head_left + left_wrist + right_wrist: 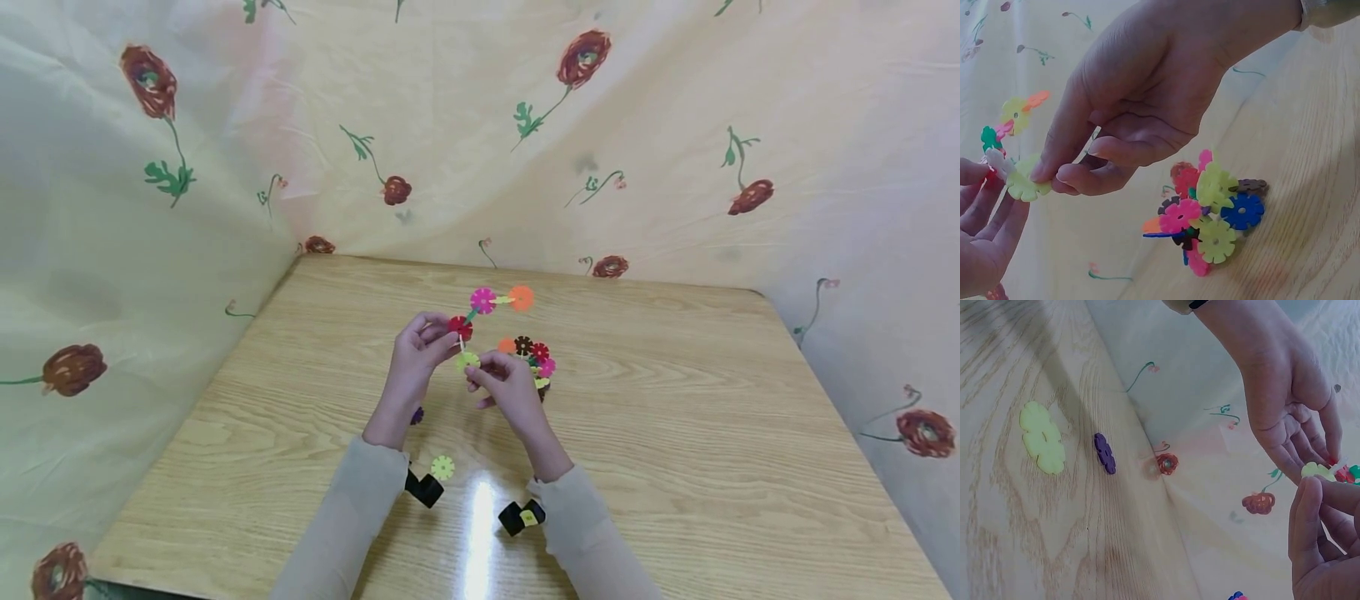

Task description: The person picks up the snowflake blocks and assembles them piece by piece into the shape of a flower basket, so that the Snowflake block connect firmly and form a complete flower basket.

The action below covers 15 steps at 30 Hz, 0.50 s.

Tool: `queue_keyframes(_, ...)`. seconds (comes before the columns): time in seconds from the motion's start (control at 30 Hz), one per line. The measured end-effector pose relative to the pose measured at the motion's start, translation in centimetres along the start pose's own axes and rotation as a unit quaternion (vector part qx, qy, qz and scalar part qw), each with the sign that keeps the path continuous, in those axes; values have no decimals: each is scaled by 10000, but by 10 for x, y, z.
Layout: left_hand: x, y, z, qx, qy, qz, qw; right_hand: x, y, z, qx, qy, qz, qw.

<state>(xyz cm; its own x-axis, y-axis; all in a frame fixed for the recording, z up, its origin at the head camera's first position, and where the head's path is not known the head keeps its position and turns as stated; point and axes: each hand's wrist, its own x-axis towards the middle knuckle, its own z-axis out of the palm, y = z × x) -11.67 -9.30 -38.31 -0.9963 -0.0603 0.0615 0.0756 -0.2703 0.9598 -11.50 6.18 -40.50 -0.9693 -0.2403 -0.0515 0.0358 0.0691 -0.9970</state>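
Observation:
In the head view, my left hand (422,343) holds a short chain of notched plastic flower discs by its red disc (461,327). Beyond the fingers the chain runs up through green, a magenta disc (483,301) and yellow to an orange disc (521,298). A white disc (999,164) sits below the red one. My right hand (512,385) pinches a yellow-green disc (1027,181) between thumb and fingers, against the white disc. How deep their slots engage cannot be told.
A cluster of joined multicolored discs (1216,240) rests on the wooden table (675,433), beside the right hand. Nearer the front lie a loose yellow-green disc (1042,439) and a purple disc (1105,454). Flowered cloth (465,125) surrounds the table's back and sides.

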Motion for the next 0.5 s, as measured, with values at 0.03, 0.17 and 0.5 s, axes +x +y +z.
queue_keyframes(0.03,0,-1,-1,47,-28,40,10000,0,1,0,-1,-1,6,10000)
queue_keyframes(0.17,0,-2,-3,185,-200,253,9993,1,2,0,-26,5,29,10000)
queue_keyframes(0.5,1,-4,-3,525,-249,330,9978,0,3,0,-54,49,51,10000)
